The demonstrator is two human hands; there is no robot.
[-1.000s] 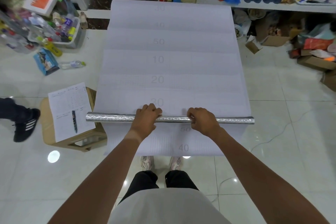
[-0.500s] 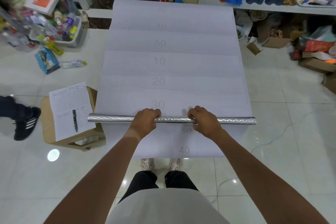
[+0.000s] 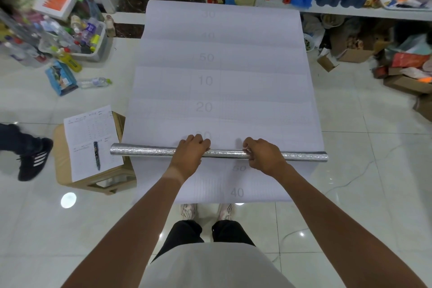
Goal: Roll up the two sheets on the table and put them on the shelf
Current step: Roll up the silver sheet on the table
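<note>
Rolling under way, early stage. Silver foil-backed sheet, partly rolled into a thin tube, lies across the near end of the white numbered sheet covering the table. Left hand and right hand both curl their fingers over the tube's middle, gripping it. Most of the sheet length ahead remains flat. Judged left: finish rolling, then carry to the white metal shelf beyond.
</note>
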